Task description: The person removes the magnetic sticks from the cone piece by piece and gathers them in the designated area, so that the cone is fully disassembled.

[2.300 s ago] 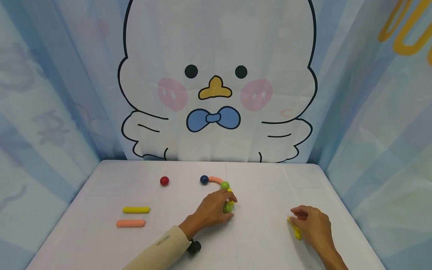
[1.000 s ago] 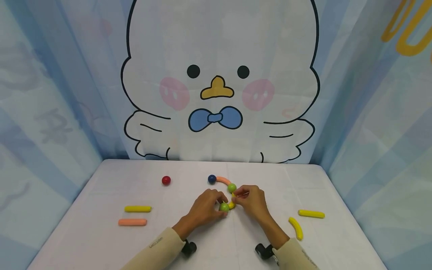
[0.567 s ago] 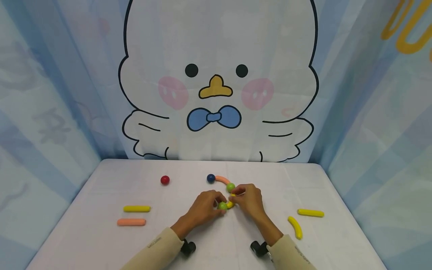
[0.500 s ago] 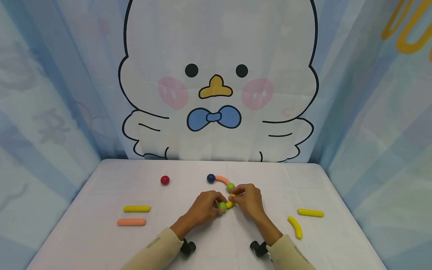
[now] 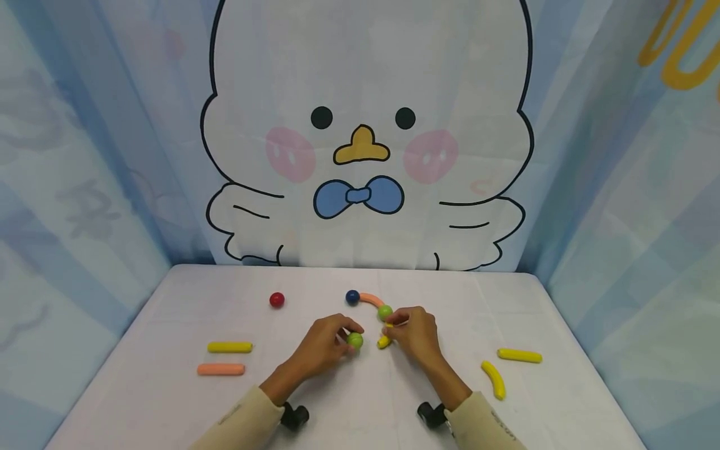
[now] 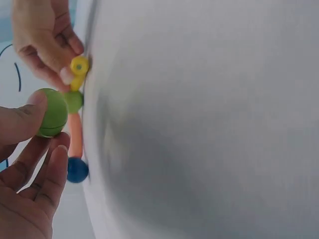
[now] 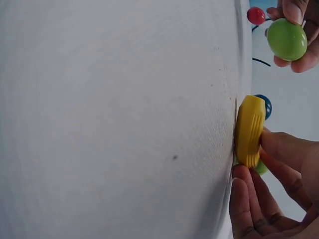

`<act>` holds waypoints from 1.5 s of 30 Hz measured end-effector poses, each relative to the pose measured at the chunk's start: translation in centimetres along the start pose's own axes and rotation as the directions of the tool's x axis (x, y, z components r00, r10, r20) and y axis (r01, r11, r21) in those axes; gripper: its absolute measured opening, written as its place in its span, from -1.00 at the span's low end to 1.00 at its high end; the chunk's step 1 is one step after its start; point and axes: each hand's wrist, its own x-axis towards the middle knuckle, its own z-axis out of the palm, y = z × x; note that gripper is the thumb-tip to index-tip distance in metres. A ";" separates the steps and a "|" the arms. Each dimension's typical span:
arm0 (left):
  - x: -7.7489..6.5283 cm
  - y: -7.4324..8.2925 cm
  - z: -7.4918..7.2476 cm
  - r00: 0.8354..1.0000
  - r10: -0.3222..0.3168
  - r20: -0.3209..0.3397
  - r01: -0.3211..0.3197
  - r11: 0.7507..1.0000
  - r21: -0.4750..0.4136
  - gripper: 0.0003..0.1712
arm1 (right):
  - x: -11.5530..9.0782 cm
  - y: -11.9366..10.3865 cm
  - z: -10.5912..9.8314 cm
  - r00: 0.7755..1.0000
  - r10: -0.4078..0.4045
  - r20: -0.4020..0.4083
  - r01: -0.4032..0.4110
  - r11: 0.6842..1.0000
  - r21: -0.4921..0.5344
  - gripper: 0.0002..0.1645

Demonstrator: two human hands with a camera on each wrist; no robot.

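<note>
My left hand (image 5: 320,347) holds a green ball (image 5: 355,340) between thumb and fingers, also plain as a ball (image 6: 54,113) in the left wrist view. A gap separates it from the curved yellow rod (image 5: 384,342), which my right hand (image 5: 417,334) pinches. In the right wrist view this rod (image 7: 250,130) shows grooves along its side; in the left wrist view its end (image 6: 79,65) has a small grey dot. Beyond the rod, a second green ball (image 5: 385,312), a curved orange rod (image 5: 370,299) and a dark blue ball (image 5: 352,297) form a chain on the table.
A red ball (image 5: 277,300) sits at the back left of the white table (image 5: 360,412). To the left lie a straight yellow rod (image 5: 230,347) and a straight orange rod (image 5: 221,370). On the right are a straight yellow rod (image 5: 520,355) and another curved yellow one (image 5: 493,380).
My right hand came from the right side to pinch the chain's curved yellow rod. In the last half second my left hand has drawn the green ball leftward, off that rod's end.
</note>
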 end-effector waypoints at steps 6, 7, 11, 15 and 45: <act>-0.9 0.0 -2.3 0.998 -0.028 -0.062 0.030 0.999 0.026 -0.58 | 0.0 0.0 0.1 1.000 0.009 -0.005 -0.009 1.000 -0.001 -0.84; -0.9 -0.1 -2.6 0.997 -0.038 -0.073 0.040 0.999 0.027 -0.57 | 0.0 0.0 0.1 1.000 0.008 -0.006 -0.008 1.000 0.001 -0.84; -1.2 -0.1 -4.1 0.989 -0.092 -0.119 0.096 0.995 0.024 -0.56 | 0.0 0.0 0.0 1.000 0.002 -0.005 -0.002 1.000 0.009 -0.84; -1.3 -0.5 -5.6 0.978 -0.134 -0.160 0.139 0.990 0.018 -0.55 | 0.0 0.0 0.0 1.000 -0.001 -0.002 0.001 1.000 0.016 -0.84; -1.6 -9.5 -15.7 0.947 -0.216 -0.236 0.256 0.954 0.153 -0.56 | -0.1 0.0 0.1 1.000 0.008 0.001 -0.008 1.000 0.025 -0.84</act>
